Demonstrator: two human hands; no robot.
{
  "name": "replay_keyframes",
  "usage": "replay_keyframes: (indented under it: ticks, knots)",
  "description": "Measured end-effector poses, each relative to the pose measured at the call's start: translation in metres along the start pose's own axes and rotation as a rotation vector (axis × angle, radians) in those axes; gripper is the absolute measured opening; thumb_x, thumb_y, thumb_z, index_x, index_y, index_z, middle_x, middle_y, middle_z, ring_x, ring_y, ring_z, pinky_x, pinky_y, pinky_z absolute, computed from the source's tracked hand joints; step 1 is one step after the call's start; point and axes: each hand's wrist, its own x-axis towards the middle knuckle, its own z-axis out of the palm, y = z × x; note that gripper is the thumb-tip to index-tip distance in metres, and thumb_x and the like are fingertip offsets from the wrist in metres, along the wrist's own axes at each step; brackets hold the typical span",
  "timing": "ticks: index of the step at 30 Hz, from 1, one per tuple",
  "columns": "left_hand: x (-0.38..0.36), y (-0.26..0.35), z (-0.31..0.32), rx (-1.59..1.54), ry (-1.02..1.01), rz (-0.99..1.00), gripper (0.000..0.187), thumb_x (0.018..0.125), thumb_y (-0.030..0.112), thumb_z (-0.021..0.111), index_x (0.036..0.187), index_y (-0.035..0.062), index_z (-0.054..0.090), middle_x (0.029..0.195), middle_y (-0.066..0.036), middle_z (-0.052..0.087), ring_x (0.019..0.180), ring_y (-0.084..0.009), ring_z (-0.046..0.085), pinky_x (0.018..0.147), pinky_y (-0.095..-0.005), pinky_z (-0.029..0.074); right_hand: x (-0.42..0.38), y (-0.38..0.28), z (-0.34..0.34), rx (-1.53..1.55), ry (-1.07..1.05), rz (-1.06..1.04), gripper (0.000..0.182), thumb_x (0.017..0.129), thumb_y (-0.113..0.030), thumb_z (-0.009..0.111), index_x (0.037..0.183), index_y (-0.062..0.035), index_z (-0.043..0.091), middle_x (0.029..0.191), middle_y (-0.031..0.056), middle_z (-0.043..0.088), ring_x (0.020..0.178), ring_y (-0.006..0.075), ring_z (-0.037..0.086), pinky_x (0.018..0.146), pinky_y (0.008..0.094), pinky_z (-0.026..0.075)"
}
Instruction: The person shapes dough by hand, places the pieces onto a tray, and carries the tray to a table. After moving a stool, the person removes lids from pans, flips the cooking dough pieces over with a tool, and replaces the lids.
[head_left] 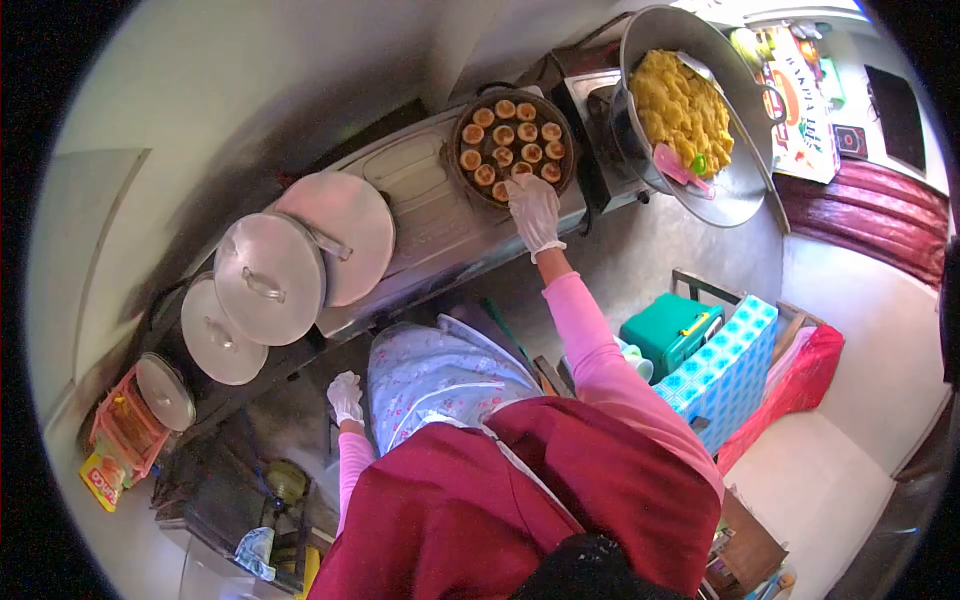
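Observation:
A dark round pan [487,178] on the stove holds several small round cakes [502,156] with browned tops. My right hand [535,210], in a clear plastic glove, reaches over the pan's near edge, its fingers at a cake there. Whether the fingers grip that cake is too small to tell. My left hand [345,397], gloved as well, hangs low beside the flowered apron [450,375], away from the pan, with its fingers curled; anything inside them is hidden.
Metal lids [345,225] lie left of the pan. A big metal pot [740,195] with yellow filling [680,110] and a pink scoop [672,163] stands to its right. Nearer me are a green box [665,330] and a blue checked cloth [725,370].

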Motion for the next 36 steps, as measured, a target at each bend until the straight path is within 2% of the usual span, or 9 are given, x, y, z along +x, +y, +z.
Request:
replay_keyframes:
  ticks: [6, 8, 11, 17, 22, 25, 29, 33, 36]
  knots:
    - [0.012, 0.010, -0.012, 0.394, -0.076, 0.039, 0.011, 0.085, 0.022, 0.056, 0.083, 0.0132, 0.062, 0.076, -0.001, 0.064, 0.061, -0.0162, 0.060, 0.046, -0.0325, 0.046, -0.023, -0.014, -0.015, -0.238, 0.005, -0.061, 0.023, 0.086, -0.024, 0.059, 0.092, -0.0040, 0.067, 0.086, 0.0146, 0.067, 0.083, 0.0336, 0.063, 0.072, 0.0408, 0.048]
    - [0.004, 0.026, -0.013, 0.369, -0.082, 0.096, 0.010, 0.087, 0.020, 0.055, 0.081, 0.0126, 0.060, 0.071, -0.001, 0.062, 0.053, -0.0138, 0.056, 0.039, -0.0313, 0.041, -0.025, 0.009, -0.006, -0.278, 0.071, -0.160, 0.017, 0.084, -0.022, 0.058, 0.087, -0.0070, 0.067, 0.084, 0.0116, 0.066, 0.082, 0.0327, 0.062, 0.074, 0.0428, 0.049]
    - [0.006, 0.027, -0.017, 0.208, -0.033, 0.087, 0.012, 0.087, 0.020, 0.054, 0.080, 0.0123, 0.059, 0.071, -0.003, 0.061, 0.048, -0.0156, 0.052, 0.037, -0.0303, 0.038, -0.017, 0.008, -0.014, -0.013, 0.208, 0.078, 0.019, 0.085, -0.022, 0.058, 0.088, -0.0059, 0.067, 0.084, 0.0130, 0.066, 0.083, 0.0325, 0.063, 0.074, 0.0422, 0.049]
    - [0.031, -0.006, -0.041, -0.127, -0.244, 0.135, 0.020, 0.090, 0.025, 0.042, 0.086, 0.0106, 0.055, 0.077, -0.006, 0.057, 0.058, -0.0192, 0.052, 0.041, -0.0326, 0.033, -0.007, 0.012, -0.016, -0.127, 0.207, -0.075, 0.023, 0.084, -0.026, 0.061, 0.089, -0.0040, 0.068, 0.084, 0.0155, 0.066, 0.084, 0.0346, 0.063, 0.072, 0.0422, 0.048]
    - [0.000, 0.048, -0.029, -0.374, 0.090, -0.459, 0.016, 0.083, 0.027, 0.052, 0.084, 0.0132, 0.061, 0.075, -0.007, 0.059, 0.058, -0.0221, 0.053, 0.047, -0.0371, 0.042, 0.005, 0.007, -0.020, -0.009, 0.335, 0.133, 0.026, 0.084, -0.025, 0.061, 0.089, -0.0006, 0.069, 0.089, 0.0179, 0.067, 0.083, 0.0342, 0.064, 0.074, 0.0409, 0.049]
    - [0.008, 0.034, -0.042, -0.609, -0.168, -0.407, 0.016, 0.085, 0.027, 0.047, 0.086, 0.0155, 0.058, 0.072, -0.007, 0.057, 0.056, -0.0209, 0.050, 0.044, -0.0363, 0.038, 0.022, 0.013, -0.014, -0.157, 0.325, 0.033, 0.025, 0.085, -0.028, 0.056, 0.083, -0.0052, 0.067, 0.085, 0.0166, 0.066, 0.081, 0.0362, 0.062, 0.070, 0.0441, 0.048]
    - [0.004, 0.023, -0.057, -0.486, -0.197, -0.375, 0.019, 0.088, 0.026, 0.045, 0.094, 0.0137, 0.059, 0.089, -0.007, 0.058, 0.073, -0.0222, 0.055, 0.052, -0.0349, 0.042, 0.016, 0.027, -0.003, -0.351, 0.288, -0.098, 0.021, 0.082, -0.027, 0.057, 0.079, -0.0070, 0.064, 0.083, 0.0170, 0.064, 0.080, 0.0346, 0.063, 0.069, 0.0433, 0.049]
    - [0.020, -0.005, -0.070, 0.326, -0.309, 0.086, 0.020, 0.087, 0.028, 0.050, 0.094, 0.0123, 0.061, 0.092, -0.009, 0.061, 0.076, -0.0251, 0.059, 0.054, -0.0360, 0.045, 0.026, 0.026, -0.003, -0.378, 0.342, -0.223, 0.015, 0.079, -0.022, 0.060, 0.080, -0.0070, 0.061, 0.079, 0.0156, 0.064, 0.079, 0.0333, 0.063, 0.069, 0.0433, 0.049]
    - [0.018, -0.015, -0.070, 0.419, -0.203, 0.041, 0.020, 0.086, 0.028, 0.051, 0.093, 0.0119, 0.061, 0.089, -0.009, 0.061, 0.073, -0.0249, 0.060, 0.053, -0.0357, 0.045, 0.050, -0.003, -0.011, -0.375, 0.299, -0.100, 0.015, 0.079, -0.022, 0.060, 0.082, -0.0074, 0.060, 0.081, 0.0134, 0.064, 0.079, 0.0322, 0.063, 0.068, 0.0428, 0.050]
